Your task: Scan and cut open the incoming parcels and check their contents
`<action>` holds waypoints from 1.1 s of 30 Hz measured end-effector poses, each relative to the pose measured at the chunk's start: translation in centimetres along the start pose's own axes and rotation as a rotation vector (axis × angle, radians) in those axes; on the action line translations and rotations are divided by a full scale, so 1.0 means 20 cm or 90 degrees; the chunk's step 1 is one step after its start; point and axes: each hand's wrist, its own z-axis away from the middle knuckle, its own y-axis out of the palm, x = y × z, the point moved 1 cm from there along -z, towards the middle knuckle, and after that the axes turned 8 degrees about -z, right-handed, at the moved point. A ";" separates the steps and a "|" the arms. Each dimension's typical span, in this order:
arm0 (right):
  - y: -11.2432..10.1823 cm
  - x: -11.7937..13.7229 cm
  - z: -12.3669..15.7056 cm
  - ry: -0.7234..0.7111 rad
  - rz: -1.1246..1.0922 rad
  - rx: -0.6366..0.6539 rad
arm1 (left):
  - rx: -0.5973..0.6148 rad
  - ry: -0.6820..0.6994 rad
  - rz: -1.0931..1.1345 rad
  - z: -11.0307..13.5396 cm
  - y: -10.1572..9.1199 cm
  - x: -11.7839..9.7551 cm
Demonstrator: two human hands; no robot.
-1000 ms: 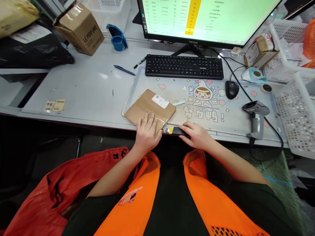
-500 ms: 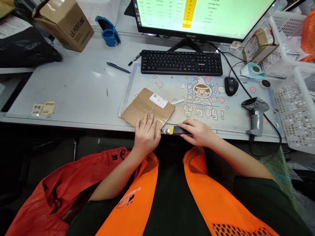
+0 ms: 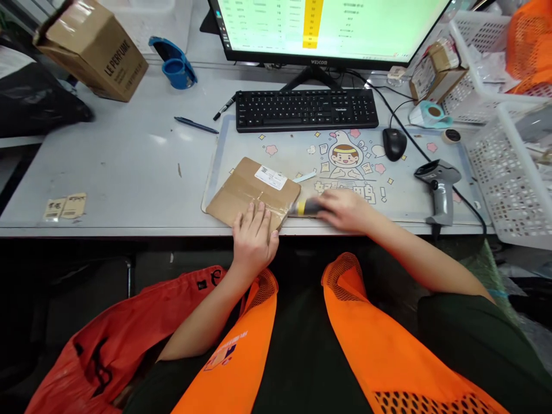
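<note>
A flat brown cardboard parcel (image 3: 241, 187) with a white label (image 3: 271, 177) lies at the front of the desk mat. My left hand (image 3: 253, 238) rests on its near edge, fingers stretched out flat over the cardboard. Wrapped round a black and yellow utility knife (image 3: 308, 207), my right hand (image 3: 345, 210) is at the parcel's right side. The knife's front end meets the parcel's right edge; its blade is blurred, so I cannot tell whether it is inside the cardboard.
Behind the mat stand a keyboard (image 3: 306, 109), a mouse (image 3: 394, 144) and a monitor (image 3: 332, 60). A barcode scanner (image 3: 440, 190) with its cable lies right, beside white baskets (image 3: 504, 178). A pen (image 3: 196, 125), blue container (image 3: 175, 66) and cardboard box (image 3: 99, 52) are left.
My right hand and the knife have moved away from me along the parcel's right edge. My left hand stays on the parcel. The camera view has shifted slightly.
</note>
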 end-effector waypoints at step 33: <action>0.22 0.38 0.19 -0.066 -0.080 -0.085 | -0.090 0.009 0.072 0.02 -0.03 -0.01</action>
